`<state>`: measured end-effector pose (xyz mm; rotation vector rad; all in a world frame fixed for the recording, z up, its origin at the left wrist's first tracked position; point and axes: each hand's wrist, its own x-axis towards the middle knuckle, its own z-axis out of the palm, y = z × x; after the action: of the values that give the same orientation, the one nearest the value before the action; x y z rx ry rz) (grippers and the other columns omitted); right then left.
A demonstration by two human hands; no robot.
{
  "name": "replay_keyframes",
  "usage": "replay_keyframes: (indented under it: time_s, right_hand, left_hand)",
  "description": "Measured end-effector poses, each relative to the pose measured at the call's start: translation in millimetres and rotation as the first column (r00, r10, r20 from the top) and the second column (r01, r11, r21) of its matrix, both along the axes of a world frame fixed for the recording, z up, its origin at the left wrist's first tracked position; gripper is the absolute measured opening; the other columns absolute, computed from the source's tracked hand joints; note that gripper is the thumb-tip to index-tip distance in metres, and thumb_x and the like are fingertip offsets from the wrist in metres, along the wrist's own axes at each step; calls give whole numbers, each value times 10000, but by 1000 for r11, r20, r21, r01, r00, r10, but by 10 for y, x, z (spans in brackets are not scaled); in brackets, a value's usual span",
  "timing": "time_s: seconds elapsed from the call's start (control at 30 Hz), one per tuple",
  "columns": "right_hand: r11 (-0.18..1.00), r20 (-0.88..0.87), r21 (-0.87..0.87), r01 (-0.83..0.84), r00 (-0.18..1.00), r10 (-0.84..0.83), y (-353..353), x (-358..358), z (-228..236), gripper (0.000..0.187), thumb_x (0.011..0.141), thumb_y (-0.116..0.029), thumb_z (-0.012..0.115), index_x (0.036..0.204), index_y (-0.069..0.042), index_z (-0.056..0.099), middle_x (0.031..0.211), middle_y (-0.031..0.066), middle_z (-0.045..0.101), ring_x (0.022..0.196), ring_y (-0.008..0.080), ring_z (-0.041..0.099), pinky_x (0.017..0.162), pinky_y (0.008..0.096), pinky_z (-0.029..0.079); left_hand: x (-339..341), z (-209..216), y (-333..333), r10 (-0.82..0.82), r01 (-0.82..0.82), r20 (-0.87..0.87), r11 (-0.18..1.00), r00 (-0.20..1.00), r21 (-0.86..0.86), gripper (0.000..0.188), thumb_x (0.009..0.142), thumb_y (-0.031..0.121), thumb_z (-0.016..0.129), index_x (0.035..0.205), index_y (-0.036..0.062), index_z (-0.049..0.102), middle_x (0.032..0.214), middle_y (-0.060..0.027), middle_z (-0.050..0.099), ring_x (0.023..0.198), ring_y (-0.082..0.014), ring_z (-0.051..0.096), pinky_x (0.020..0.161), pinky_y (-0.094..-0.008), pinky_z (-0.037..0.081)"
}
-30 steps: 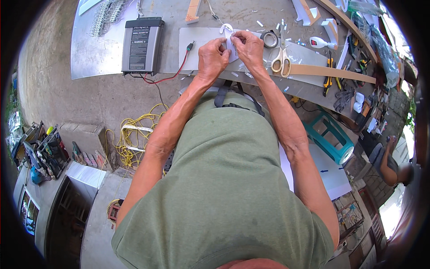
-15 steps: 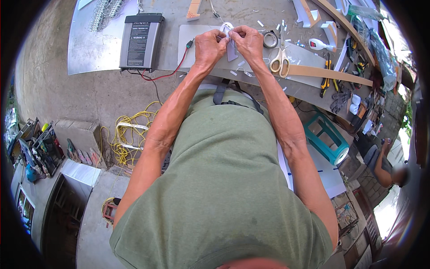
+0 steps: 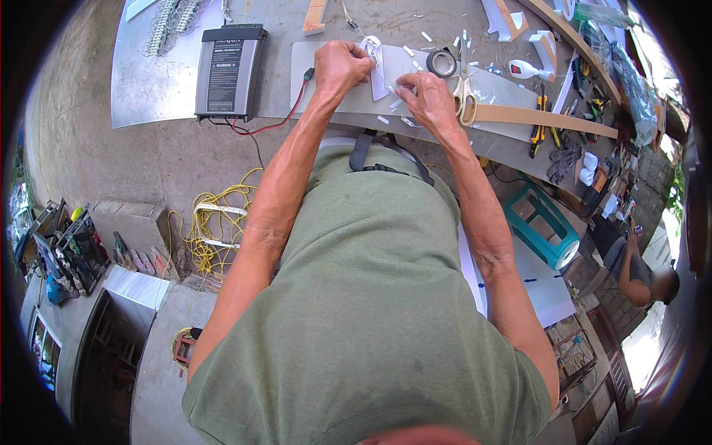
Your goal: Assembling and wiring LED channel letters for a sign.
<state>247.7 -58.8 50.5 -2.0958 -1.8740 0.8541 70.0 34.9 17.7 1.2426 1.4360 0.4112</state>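
Note:
A narrow white shaped piece (image 3: 377, 73) with a rounded top and a thin wire lies on the pale sheet (image 3: 308, 59) at the bench's front. My left hand (image 3: 343, 68) is closed, its pinched fingertips on the left edge of that piece near the top. To the right and nearer to me, my right hand (image 3: 429, 98) is pinched at the fingertips. A small white strip (image 3: 391, 87) shows at those tips, though too small to make out well. Beside the right hand lie a roll of dark tape (image 3: 442, 63) and cream-handled scissors (image 3: 465, 100).
A grey power supply (image 3: 229, 73) with red and black leads stands at left. Right of the scissors are a brown strip (image 3: 545, 119), a white glue bottle (image 3: 530, 70) and a yellow-black cutter (image 3: 539, 119). A teal stool (image 3: 541, 226) and yellow cord (image 3: 211, 230) are below. Another person (image 3: 638, 274) is far right.
My right hand has come away from the white piece, moving right and toward me. My left hand has shifted slightly left and stays at the piece.

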Motion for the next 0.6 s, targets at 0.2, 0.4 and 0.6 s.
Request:
replay_keyframes:
  time_s: [0.2, 0.4, 0.6]
  right_hand:
    - [999, -54, 1, 53, 997, -53, -77, -101, -103, 176, 846, -196, 711, 949, -57, 745, 893, 120, 698, 896, 312, 679, 791, 445, 527]
    - [992, -88, -69, 103, 990, -109, -7, -163, -98, 224, 795, -242, 707, 901, -51, 756, 827, 140, 722, 802, 319, 707, 740, 444, 547]
    - [937, -233, -247, 247, 923, -305, 75, -209, -164, 263, 743, -301, 727, 825, -57, 783, 765, 159, 740, 739, 313, 727, 723, 410, 567]
  left_hand:
    - [37, 23, 15, -33, 34, -46, 999, 998, 0, 145, 763, 164, 752, 797, 24, 765, 609, -68, 715, 522, -107, 695, 530, -226, 551]
    - [34, 7, -8, -23, 25, -59, 999, 998, 29, 157, 756, 180, 766, 788, 26, 765, 611, -72, 716, 520, -114, 696, 551, -235, 557]
    - [25, -11, 11, -74, 78, -94, 996, 993, 41, 150, 723, 204, 767, 781, 66, 777, 606, -43, 717, 537, -100, 694, 585, -233, 550]
